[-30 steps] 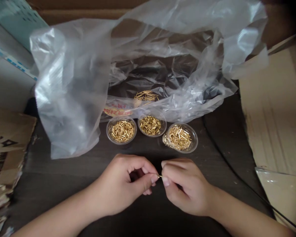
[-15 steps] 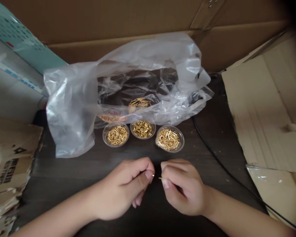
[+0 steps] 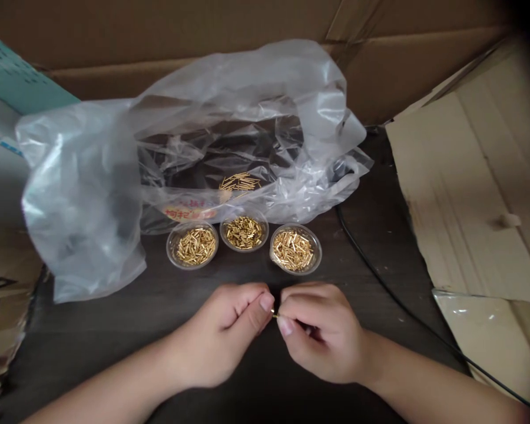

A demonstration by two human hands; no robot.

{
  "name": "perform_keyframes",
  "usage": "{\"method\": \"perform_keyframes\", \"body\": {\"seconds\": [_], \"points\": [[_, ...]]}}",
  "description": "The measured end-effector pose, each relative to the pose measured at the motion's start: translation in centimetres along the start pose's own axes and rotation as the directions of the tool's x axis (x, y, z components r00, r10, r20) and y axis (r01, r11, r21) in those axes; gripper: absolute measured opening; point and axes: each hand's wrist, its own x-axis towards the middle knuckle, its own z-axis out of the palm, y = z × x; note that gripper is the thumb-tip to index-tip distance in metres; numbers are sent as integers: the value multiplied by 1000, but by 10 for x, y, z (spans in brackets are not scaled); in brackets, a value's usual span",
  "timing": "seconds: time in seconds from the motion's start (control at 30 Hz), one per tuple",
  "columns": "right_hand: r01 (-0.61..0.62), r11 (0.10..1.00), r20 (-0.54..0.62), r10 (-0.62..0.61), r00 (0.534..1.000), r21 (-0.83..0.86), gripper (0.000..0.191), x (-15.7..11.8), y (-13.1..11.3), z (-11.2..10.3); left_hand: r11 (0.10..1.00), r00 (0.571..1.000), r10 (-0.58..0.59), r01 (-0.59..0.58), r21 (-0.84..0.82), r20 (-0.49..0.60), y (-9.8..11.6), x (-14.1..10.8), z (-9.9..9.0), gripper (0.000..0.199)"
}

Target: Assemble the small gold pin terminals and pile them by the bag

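My left hand (image 3: 232,333) is closed in a pinch, a tiny brass-coloured pin showing at its thumb tip. Facing it, my right hand (image 3: 322,333) pinches another small brass pin (image 3: 274,316) between thumb and forefinger. The pin's end points at the left fingertips; whether the two pieces touch is too small to tell. Beyond the hands stand a left clear cup (image 3: 169,254), a middle clear cup (image 3: 244,249) and a right clear cup (image 3: 318,259), each holding many short brass pieces. Longer brass pins (image 3: 242,184) lie in a pile inside the plastic bag (image 3: 88,171).
The dark table (image 3: 159,306) is closed in by a cardboard wall (image 3: 203,29) at the back and cardboard sheets (image 3: 463,188) at right. A black cable (image 3: 380,274) runs along the right side. A teal box (image 3: 30,82) stands at the back left.
My hands have come closer together, the right one moving left, so the gap between the fingertips has nearly closed. The camera view has shifted slightly.
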Motion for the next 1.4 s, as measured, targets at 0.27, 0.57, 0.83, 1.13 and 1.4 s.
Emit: {"method": "perform_keyframes", "body": {"seconds": [0.27, 0.57, 0.83, 1.13, 1.4], "points": [[-65, 993, 52, 60, 997, 103, 29, 1, 1, -2, 996, 999, 32, -35, 87, 39, 3, 1, -5, 41], [-75, 989, 66, 68, 996, 125, 28, 2, 1, -2, 992, 998, 53, -57, 110, 38, 4, 2, -3, 39], [-116, 975, 96, 99, 990, 191, 28, 0, 4, -3, 994, 998, 41, -47, 102, 56, 3, 3, -4, 39], [-178, 954, 193, 133, 972, 242, 28, 3, 7, -7, 994, 998, 54, -56, 94, 30, 3, 2, -3, 40], [-111, 982, 85, 98, 992, 156, 23, 3, 3, 0, 991, 995, 82, -75, 111, -62, 0, 0, 4, 40]]}}
